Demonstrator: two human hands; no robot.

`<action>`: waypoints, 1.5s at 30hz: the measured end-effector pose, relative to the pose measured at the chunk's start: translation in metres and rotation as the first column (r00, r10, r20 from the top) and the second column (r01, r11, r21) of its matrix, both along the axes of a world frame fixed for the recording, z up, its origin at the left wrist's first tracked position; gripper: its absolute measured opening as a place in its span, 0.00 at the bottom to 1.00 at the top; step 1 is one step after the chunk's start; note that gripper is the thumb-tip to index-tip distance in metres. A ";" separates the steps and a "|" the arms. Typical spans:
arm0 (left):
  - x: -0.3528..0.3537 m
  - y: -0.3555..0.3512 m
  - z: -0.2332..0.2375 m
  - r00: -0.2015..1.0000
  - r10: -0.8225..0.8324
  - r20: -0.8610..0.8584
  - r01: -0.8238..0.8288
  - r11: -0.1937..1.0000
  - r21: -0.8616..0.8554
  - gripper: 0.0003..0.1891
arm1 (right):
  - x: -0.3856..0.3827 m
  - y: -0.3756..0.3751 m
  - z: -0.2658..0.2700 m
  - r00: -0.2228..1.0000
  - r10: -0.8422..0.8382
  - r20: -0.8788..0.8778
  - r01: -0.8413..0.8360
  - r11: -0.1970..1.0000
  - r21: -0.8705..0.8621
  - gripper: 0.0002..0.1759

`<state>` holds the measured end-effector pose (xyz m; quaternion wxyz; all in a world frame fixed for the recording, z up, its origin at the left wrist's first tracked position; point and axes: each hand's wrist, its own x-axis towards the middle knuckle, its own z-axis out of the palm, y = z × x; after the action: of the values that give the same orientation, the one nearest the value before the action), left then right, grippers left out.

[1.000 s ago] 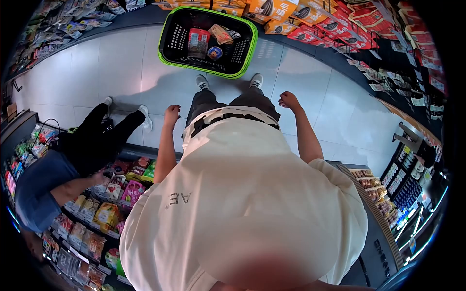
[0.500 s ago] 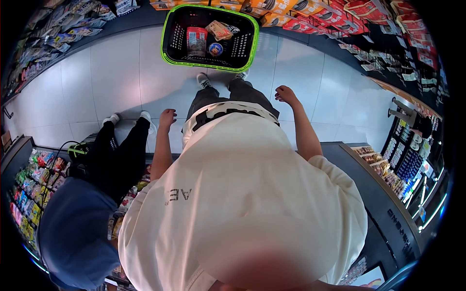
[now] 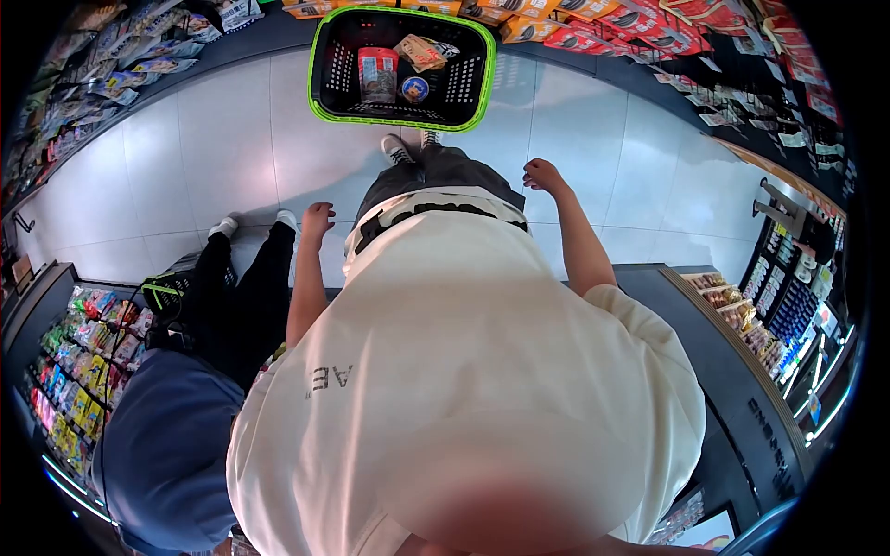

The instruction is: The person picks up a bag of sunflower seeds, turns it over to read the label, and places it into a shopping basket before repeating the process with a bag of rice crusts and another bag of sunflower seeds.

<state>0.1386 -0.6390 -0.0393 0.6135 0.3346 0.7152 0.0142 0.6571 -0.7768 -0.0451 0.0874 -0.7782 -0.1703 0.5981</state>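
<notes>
**Me:** Both hands are empty. My left hand (image 3: pixel 318 219) hangs by my hip, fingers loosely curled and closed on nothing. My right hand (image 3: pixel 540 174) is held out to the side with the wrist bent. Its fingers are curled just as loosely, and nothing is in it either.

**Other:** And the basket (image 3: pixel 389 120)?

**Me:** It sits on the pale floor tiles (image 3: pixel 185 157), straight ahead of my shoes (image 3: pixel 397 148) and just past the toes. It is black with a bright green rim, and both hands are apart from it.

**Other:** What's inside?

**Me:** A red packet (image 3: pixel 377 74) stands toward the left wall and a tan packet (image 3: pixel 419 53) lies tilted at the far side. A small round tub (image 3: pixel 414 89) with a blue lid is near the middle.

**Other:** Anyone near you?

**Me:** Another person (image 3: pixel 167 445) is close on my left, in a blue top and black trousers (image 3: pixel 246 287). They are beside the low shelf (image 3: pixel 74 371) of snack packets, and their white shoes (image 3: pixel 222 225) are on the tiles, level with my left hand. Something with a green edge sits by their legs, but I can't tell what it is.

**Other:** And around the aisle?

**Me:** Shelves (image 3: pixel 649 28) of red and orange packets run behind the basket and round to my right. More packets line the far wall on my left.
</notes>
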 end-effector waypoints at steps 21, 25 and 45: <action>0.056 -0.008 -0.006 0.993 -0.081 -0.081 0.093 0.984 0.153 0.14 | -0.005 0.092 -0.067 0.986 0.166 0.003 -0.163 0.963 0.215 0.18; 0.096 0.038 -0.053 0.976 -0.176 -0.126 0.211 0.906 0.367 0.11 | -0.034 0.146 -0.130 0.978 0.209 0.027 -0.209 0.949 0.237 0.22; 0.190 0.273 -0.517 0.777 -0.595 -0.207 0.607 0.794 -0.003 0.29 | -0.202 0.344 -0.518 0.964 0.261 0.051 -0.261 0.885 0.385 0.29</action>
<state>0.3286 -0.3656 -0.5564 0.5011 0.5642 0.6272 -0.1927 0.4555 -0.4330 -0.5634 0.1589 -0.7148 -0.3884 0.5595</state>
